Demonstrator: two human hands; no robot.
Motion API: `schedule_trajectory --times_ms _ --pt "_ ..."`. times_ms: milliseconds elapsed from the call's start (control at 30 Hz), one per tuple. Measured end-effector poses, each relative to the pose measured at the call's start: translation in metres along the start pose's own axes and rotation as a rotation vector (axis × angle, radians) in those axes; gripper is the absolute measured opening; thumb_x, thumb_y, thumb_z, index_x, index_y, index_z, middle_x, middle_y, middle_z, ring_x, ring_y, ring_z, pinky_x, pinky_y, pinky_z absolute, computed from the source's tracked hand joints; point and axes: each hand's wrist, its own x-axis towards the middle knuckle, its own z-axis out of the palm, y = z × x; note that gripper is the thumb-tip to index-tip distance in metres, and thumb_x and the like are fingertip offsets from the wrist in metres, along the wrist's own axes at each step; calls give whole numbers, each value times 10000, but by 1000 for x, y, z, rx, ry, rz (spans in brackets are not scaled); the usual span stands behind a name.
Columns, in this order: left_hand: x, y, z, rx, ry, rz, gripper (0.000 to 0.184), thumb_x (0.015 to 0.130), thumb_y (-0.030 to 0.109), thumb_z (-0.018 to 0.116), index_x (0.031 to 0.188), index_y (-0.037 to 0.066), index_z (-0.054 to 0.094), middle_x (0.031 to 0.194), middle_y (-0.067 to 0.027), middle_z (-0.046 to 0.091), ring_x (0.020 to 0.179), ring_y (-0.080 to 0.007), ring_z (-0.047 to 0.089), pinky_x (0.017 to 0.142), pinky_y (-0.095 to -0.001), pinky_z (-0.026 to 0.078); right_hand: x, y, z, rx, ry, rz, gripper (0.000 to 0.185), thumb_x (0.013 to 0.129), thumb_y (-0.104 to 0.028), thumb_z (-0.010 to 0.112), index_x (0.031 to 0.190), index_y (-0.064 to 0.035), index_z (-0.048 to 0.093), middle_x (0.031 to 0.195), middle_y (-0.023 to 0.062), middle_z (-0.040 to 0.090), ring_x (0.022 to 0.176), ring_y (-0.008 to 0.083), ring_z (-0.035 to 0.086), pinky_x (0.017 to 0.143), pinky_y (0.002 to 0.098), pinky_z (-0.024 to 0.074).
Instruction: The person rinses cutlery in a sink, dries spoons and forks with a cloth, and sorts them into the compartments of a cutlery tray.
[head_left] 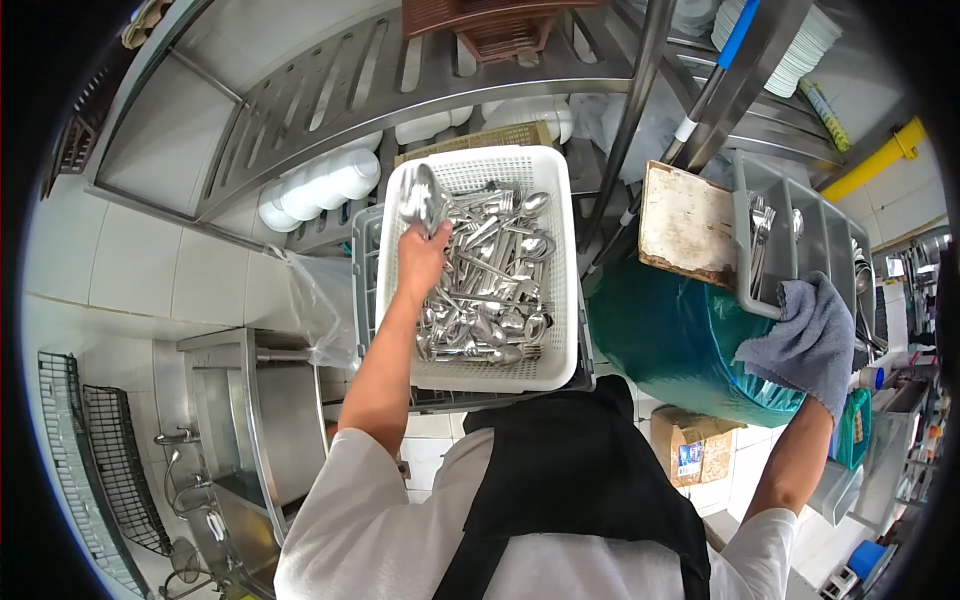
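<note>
1. Clearly, the left hand [422, 262] has its grip closed around a bunch of spoons [424, 196] — bowls upward, slightly blurred, over the upper left part of the white basket [570, 300].
2. Below and beside that grip, loose cutlery [485, 275], mostly spoons and forks, lies jumbled in the basket.
3. The right forearm [800, 460] reaches up to a grey cloth [808, 335], which hides the right hand; how far its grip is open, I cannot tell.
4. The cloth hangs over the near edge of a grey divided tray [777, 200] — forks [762, 235] stand in its left compartment.
5. A worn board [688, 222] sits left of the tray, between it and the basket, above a green-lined bin [660, 330].
6. White bowls [325, 188] are beyond the left hand, under the slatted metal shelf [420, 88].
</note>
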Motion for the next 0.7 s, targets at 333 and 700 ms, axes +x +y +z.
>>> schedule_trajectory --times_ms 333,700 --pt "42 8 73 634 -132 243 474 782 384 738 995 -35 674 1011 -255 680 969 -395 657 877 -447 507 3 -1 -7 7 -76 56 388 726 -246 719 1057 -74 611 970 154 652 956 340 632 870 353 489" --pt "47 1 99 590 -34 330 382 781 287 676 1022 -10 688 995 -234 692 974 -372 664 868 -426 522 3 8 2 121 19 91 381 712 -238 737 1035 -76 617 929 153 655 904 345 637 831 348 497"
